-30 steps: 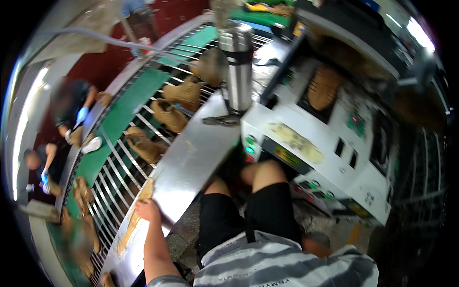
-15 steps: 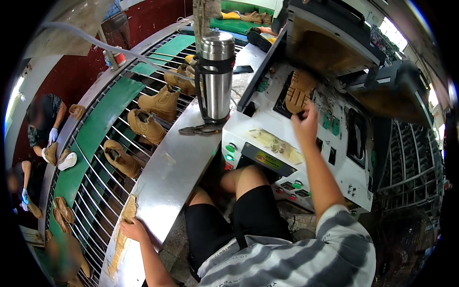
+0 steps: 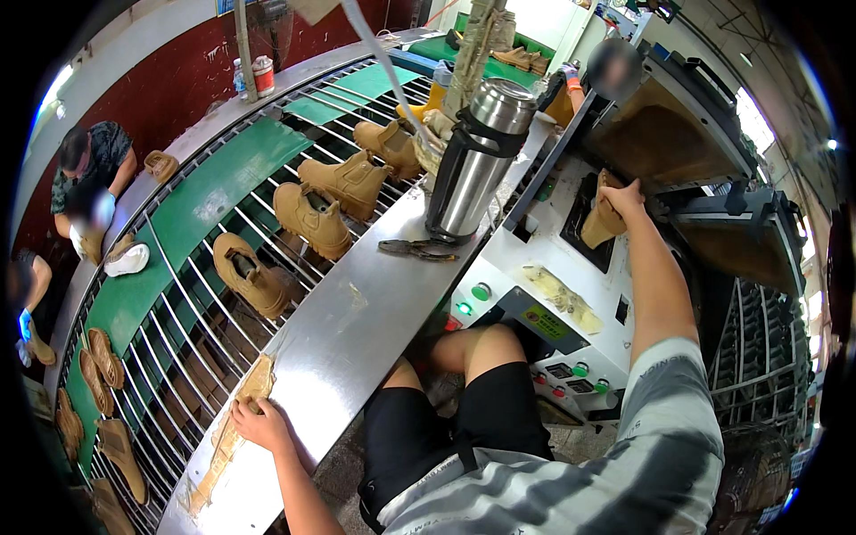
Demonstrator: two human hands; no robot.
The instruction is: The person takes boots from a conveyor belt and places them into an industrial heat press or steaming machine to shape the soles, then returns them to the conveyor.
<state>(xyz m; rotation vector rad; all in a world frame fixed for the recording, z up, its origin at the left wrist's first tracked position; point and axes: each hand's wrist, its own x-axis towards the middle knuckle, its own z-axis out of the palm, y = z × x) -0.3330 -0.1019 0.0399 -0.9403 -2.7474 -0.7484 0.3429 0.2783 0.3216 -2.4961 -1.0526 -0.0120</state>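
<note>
My right hand (image 3: 624,198) grips a tan shoe sole (image 3: 599,225) at its far end. The sole is tilted over a dark recessed pad (image 3: 581,254) in the top of the white machine (image 3: 499,267), under its raised lid. Its treads are out of sight. On the metal counter (image 3: 330,357) to the left, my left hand (image 3: 260,426) rests at the taped edge with fingers loosely curved and the thumb apart. It holds nothing that I can see. Brown tape (image 3: 223,455) runs along that edge beside the hand.
A steel thermos (image 3: 477,169) and a dark hand tool (image 3: 417,251) stand and lie on the counter. Tan boots (image 3: 312,218) sit on the roller rack (image 3: 209,321) beyond, with loose soles (image 3: 100,370) at far left. Co-workers (image 3: 94,174) handle footwear there.
My right hand has moved from the sole's near end to its far end. The sole, tread-up before, is now tilted. My view has shifted; my left hand stays at the counter edge.
</note>
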